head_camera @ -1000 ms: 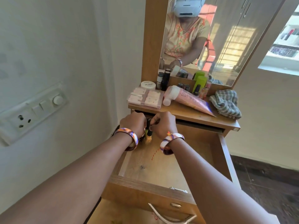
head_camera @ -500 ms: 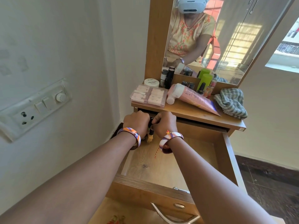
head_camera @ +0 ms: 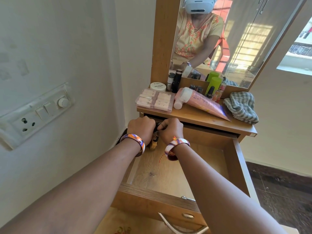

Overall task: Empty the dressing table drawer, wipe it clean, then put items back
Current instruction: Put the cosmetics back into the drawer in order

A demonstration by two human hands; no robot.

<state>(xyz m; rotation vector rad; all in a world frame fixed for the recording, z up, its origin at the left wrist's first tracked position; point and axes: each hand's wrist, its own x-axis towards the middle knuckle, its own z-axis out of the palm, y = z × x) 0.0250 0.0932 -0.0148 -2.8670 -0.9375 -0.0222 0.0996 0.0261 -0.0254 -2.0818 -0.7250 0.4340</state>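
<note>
The wooden drawer (head_camera: pixel 236 168) of the dressing table is pulled open, its floor mostly bare. My left hand (head_camera: pixel 141 129) and my right hand (head_camera: pixel 171 130) are side by side at the drawer's far left corner. Both are closed around small dark-capped cosmetic bottles (head_camera: pixel 154 142), one with a yellowish body showing between the hands. How many bottles each hand holds is hidden by the fingers. On the tabletop lie a pink tube (head_camera: pixel 200 101), a clear nail box (head_camera: pixel 155 100), a white jar (head_camera: pixel 158 86), green bottles (head_camera: pixel 214 84) and a checked cloth (head_camera: pixel 241 105).
A wall with a switch panel (head_camera: pixel 37 115) runs close on the left. The mirror (head_camera: pixel 219 39) rises behind the tabletop. A second drawer front with a metal handle (head_camera: pixel 177 225) sits below. Dark floor (head_camera: pixel 278 191) lies to the right.
Both hands stay pressed together at the drawer's far left corner on the small bottles. The view has tilted slightly; nothing was lifted out or set down.
</note>
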